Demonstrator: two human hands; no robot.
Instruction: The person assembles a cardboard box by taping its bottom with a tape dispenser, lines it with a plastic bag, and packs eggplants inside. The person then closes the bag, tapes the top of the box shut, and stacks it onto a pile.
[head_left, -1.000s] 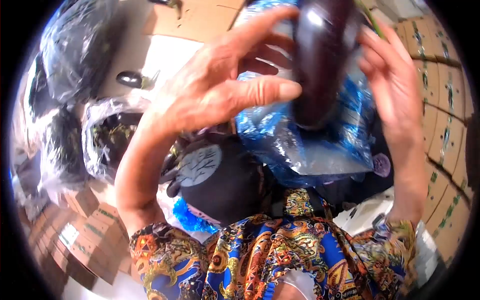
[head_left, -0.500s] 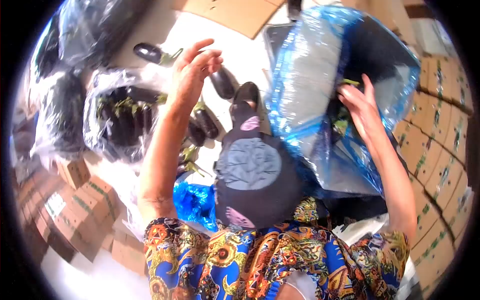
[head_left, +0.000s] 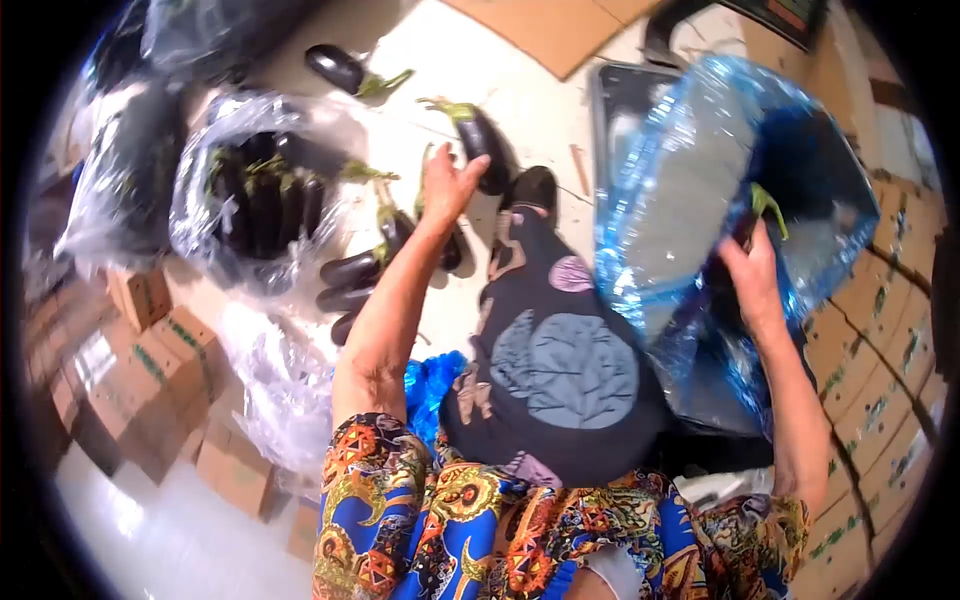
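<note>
Eggplant (head_left: 741, 226) sits in the curled right hand (head_left: 752, 275) inside the blue bag (head_left: 690, 160), the left hand (head_left: 450, 192) spread beside another eggplant (head_left: 482, 142)

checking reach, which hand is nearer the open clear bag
Left. The left hand is right of the clear bag, by a loose eggplant; the right hand is farther off, at the blue bag.

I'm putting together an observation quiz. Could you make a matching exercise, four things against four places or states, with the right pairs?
1. bare left hand
2. bare right hand
3. clear, open plastic bag
4. flat brown cardboard sheet

A. filled with several dark-purple eggplants
B. at the view's top edge
C. holding a green-stemmed eggplant inside shiny blue plastic
D. beside a glossy, green-capped eggplant

Pairs: 1-D, 2-C, 3-A, 4-B
</note>
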